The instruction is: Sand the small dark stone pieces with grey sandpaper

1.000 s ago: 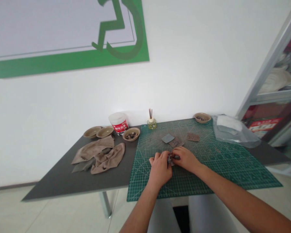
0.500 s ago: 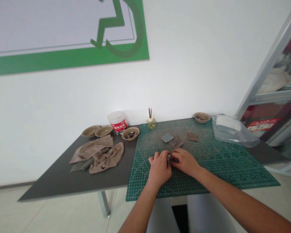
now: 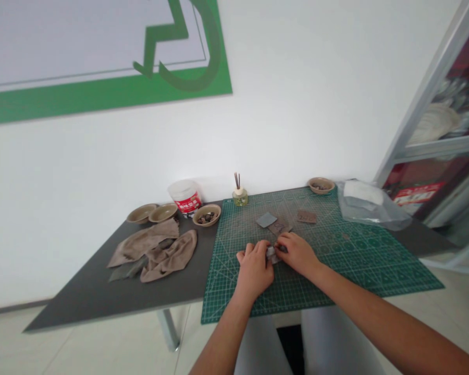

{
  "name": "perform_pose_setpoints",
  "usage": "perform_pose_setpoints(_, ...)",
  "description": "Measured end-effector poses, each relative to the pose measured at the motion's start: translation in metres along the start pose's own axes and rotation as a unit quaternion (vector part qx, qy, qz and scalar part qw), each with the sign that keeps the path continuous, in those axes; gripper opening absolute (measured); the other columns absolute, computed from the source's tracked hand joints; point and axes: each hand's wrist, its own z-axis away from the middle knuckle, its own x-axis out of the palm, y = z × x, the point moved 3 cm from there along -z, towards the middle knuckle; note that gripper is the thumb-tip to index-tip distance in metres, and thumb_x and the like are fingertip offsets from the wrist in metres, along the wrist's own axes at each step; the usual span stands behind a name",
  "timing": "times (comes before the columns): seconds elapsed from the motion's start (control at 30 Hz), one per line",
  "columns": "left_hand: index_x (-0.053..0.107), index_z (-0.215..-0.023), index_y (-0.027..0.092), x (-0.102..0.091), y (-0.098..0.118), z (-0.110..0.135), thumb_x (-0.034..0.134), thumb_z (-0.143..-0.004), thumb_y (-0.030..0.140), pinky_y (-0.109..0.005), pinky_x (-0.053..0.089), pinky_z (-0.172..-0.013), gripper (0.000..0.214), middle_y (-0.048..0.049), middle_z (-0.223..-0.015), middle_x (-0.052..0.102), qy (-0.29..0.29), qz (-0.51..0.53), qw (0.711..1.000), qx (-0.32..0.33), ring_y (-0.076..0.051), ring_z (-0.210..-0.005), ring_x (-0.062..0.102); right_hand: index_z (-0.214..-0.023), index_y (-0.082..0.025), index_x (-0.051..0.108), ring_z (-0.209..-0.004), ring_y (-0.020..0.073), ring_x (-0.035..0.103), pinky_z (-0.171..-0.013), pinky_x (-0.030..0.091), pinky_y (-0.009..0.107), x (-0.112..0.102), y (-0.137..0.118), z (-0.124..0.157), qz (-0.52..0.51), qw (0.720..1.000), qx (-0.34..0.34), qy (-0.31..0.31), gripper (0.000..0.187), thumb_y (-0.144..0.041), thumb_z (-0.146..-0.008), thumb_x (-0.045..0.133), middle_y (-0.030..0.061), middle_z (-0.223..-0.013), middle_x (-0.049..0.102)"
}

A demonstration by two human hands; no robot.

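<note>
Head view
Hands: the left hand (image 3: 253, 272) and the right hand (image 3: 297, 254) are both half closed, and their fingers pinch one thing together.
Held thing: a small dark piece (image 3: 272, 254) lies between the hands, touching both; I cannot tell its exact kind.
Below: it is held just above the green cutting mat (image 3: 359, 273).
Risk: if the fingers loosen, the small piece could slip and fall on the mat.
Around: a grey square of sandpaper (image 3: 266, 219) lies far of the hands; a bowl of dark pebbles (image 3: 207, 215) stands left on the counter (image 3: 82, 297).
</note>
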Motion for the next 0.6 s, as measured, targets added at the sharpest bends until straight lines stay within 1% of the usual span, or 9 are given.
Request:
perform_pose_setpoints(0.1,0.049,-0.114,0.027,0.0,0.0,-0.001,0.048,-0.083,0.016,-0.039,0.029,-0.081,0.033,-0.0041,-0.115,0.062,-0.003,-0.004,1.0,-0.005,-0.026,-0.104,0.047,-0.084,-0.019,0.064,-0.091,0.0192,0.055,-0.081,0.039,0.03,-0.002,-0.001,0.003,-0.007,1.0,-0.023,-0.011,0.007,-0.025,-0.086,0.062,0.0042,-0.091,0.062)
perform_pose_setpoints(0.2,0.049,-0.115,0.027,-0.001,0.001,-0.001,0.048,-0.083,0.017,-0.039,0.029,-0.082,0.033,-0.005,-0.115,0.062,-0.006,-0.003,1.0,-0.009,-0.027,-0.104,0.047,-0.083,-0.019,0.063,-0.091,0.0189,0.054,-0.081,0.039,0.03,-0.007,0.0,0.005,-0.019,0.997,-0.056,-0.042,0.006,-0.024,-0.082,0.066,0.0026,-0.09,0.062)
perform_pose_setpoints(0.33,0.049,-0.115,0.027,-0.001,0.0,-0.001,0.05,-0.082,0.016,-0.04,0.029,-0.083,0.035,-0.0046,-0.115,0.062,-0.013,-0.001,1.0,-0.016,-0.026,-0.105,0.047,-0.083,-0.019,0.064,-0.092,0.02,0.053,-0.083,0.038,0.031,-0.011,0.002,0.001,-0.011,0.999,-0.028,-0.04,0.006,-0.023,-0.081,0.067,0.0033,-0.088,0.062)
perform_pose_setpoints(0.37,0.049,-0.116,0.027,-0.001,0.0,-0.001,0.049,-0.082,0.016,-0.04,0.03,-0.083,0.035,-0.0048,-0.116,0.062,-0.013,0.0,1.0,-0.017,-0.026,-0.105,0.047,-0.083,-0.019,0.064,-0.093,0.0197,0.054,-0.083,0.038,0.031,-0.01,0.001,0.001,-0.016,0.999,-0.03,-0.039,0.005,-0.023,-0.082,0.066,0.0035,-0.089,0.062)
perform_pose_setpoints(0.5,0.049,-0.116,0.027,-0.001,-0.001,0.0,0.048,-0.084,0.017,-0.039,0.03,-0.081,0.034,-0.0053,-0.116,0.062,-0.009,0.004,1.0,-0.012,-0.026,-0.105,0.047,-0.083,-0.02,0.064,-0.091,0.0185,0.054,-0.082,0.039,0.03,-0.008,-0.005,0.002,-0.046,0.994,-0.075,-0.062,0.006,-0.023,-0.081,0.068,0.0018,-0.089,0.062)
perform_pose_setpoints(0.6,0.049,-0.115,0.027,-0.001,-0.001,0.0,0.049,-0.083,0.017,-0.039,0.03,-0.081,0.034,-0.0048,-0.115,0.062,-0.005,0.005,1.0,-0.01,-0.026,-0.105,0.047,-0.08,-0.02,0.063,-0.091,0.0197,0.053,-0.082,0.039,0.031,-0.009,-0.002,0.002,-0.032,0.997,-0.053,-0.049,0.006,-0.023,-0.08,0.068,0.002,-0.087,0.062)
